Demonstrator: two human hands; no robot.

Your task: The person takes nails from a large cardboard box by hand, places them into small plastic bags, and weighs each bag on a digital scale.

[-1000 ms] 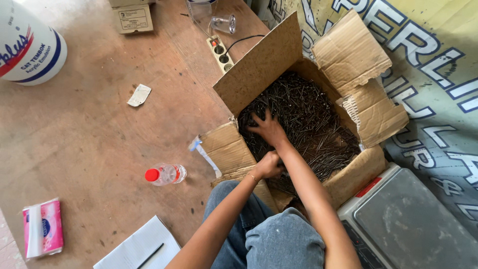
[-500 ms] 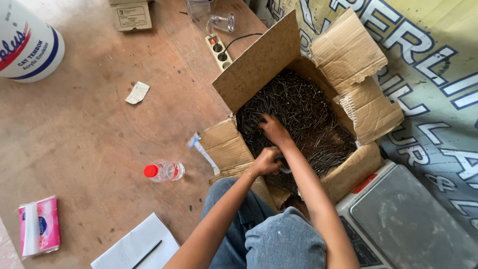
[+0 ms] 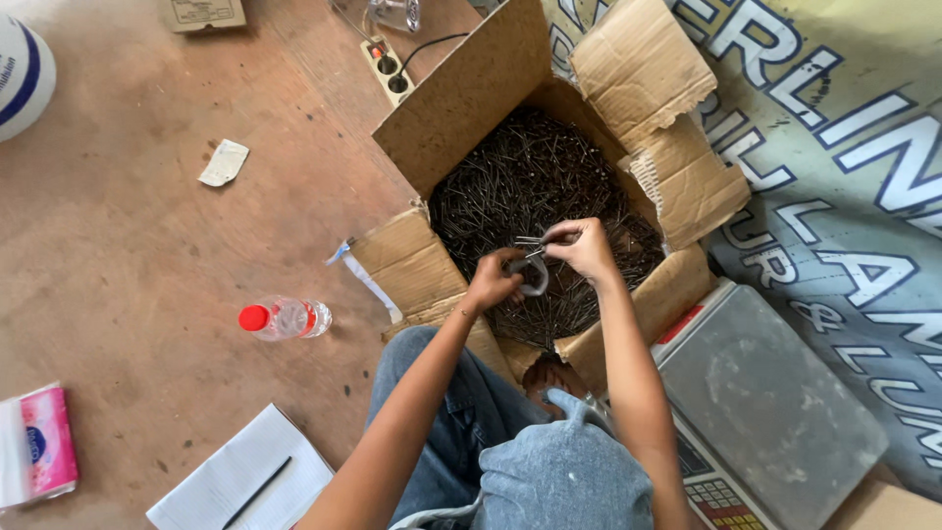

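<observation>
Brown cardboard box (image 3: 461,103), dark grey nails (image 3: 520,182).

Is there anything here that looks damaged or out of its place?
Yes. The cardboard box of nails has torn, ragged flaps on its right side. A plastic bottle lies on its side on the floor, and a scrap of paper lies loose further away.

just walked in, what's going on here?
A person sits on the floor over an open cardboard box full of dark nails. The right hand pinches a small bunch of nails above the pile; the left hand holds a small grey curved object against them. A weighing scale sits beside the box.
</observation>
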